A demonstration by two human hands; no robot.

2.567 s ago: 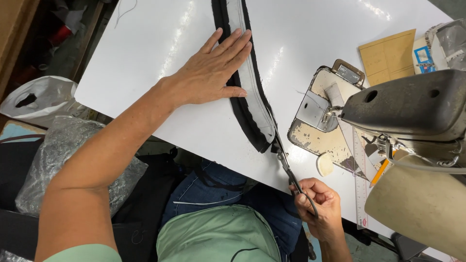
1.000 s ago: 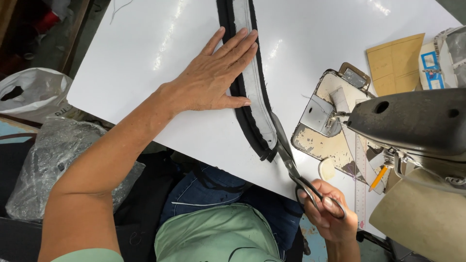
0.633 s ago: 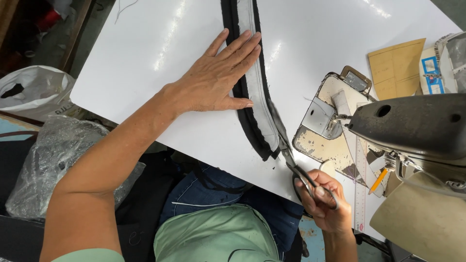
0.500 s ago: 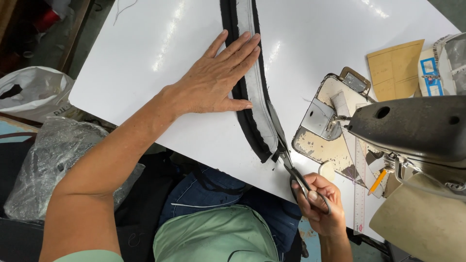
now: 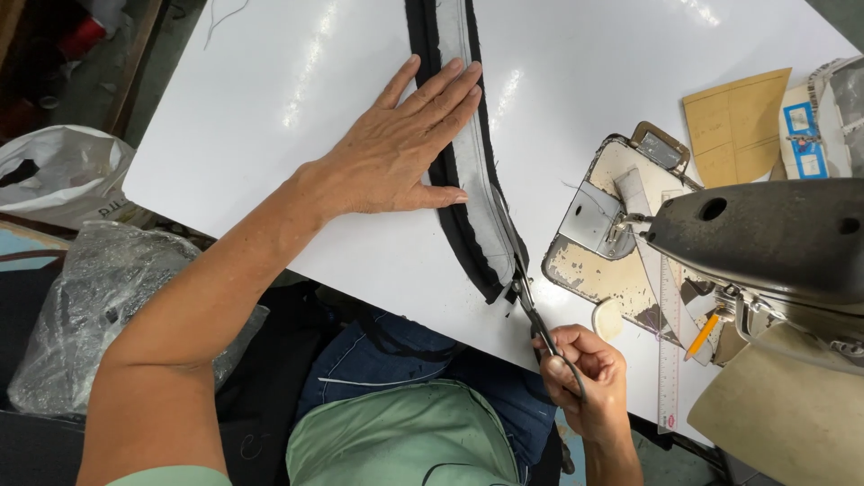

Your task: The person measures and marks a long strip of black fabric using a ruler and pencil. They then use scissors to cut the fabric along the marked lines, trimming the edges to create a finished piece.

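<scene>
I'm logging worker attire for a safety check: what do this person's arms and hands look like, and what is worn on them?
Both arms are bare from the elbow down. The left hand and right hand wear no gloves, and no rings, watch or bracelets show. A pale green short sleeve just shows at the left upper arm, matching the green shirt. Fingernails look short and unpainted.

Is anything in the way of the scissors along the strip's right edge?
Nothing visible. The right hand holds the dark metal scissors at the long black-and-white fabric strip; the left hand lies flat on its other side.
</scene>
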